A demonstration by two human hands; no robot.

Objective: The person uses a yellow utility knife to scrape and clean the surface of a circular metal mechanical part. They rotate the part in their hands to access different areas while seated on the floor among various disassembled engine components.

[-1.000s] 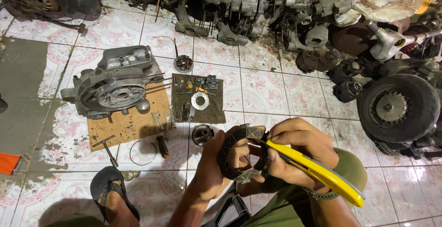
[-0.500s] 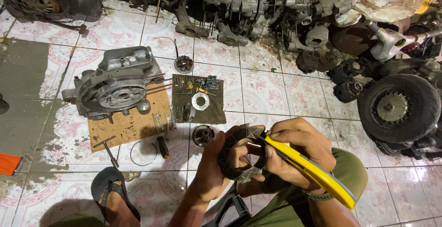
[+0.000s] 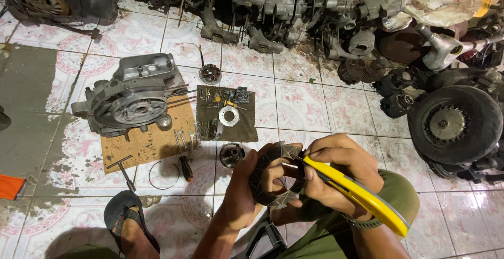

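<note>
Hands barely shift over the last second: left hand (image 3: 247,185) still clenches the dark round stator part (image 3: 277,175) near centre, over the lap; right hand (image 3: 336,172) still grips the yellow-handled pliers (image 3: 357,193), tip staying at the part's right rim. Work seems ongoing there. Engine case (image 3: 131,99) sits far left, untouched.

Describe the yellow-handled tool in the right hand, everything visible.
The yellow-handled tool is a pliers-type hand tool: glossy yellow grips, plastic-looking, with a thin dark strip along the edge. It lies diagonally, handles running down-right past the wrist over the green-clad knee. The right hand wraps the upper grips; its head, mostly hidden by fingers, meets the dark finned ring part held by the left hand.
</note>
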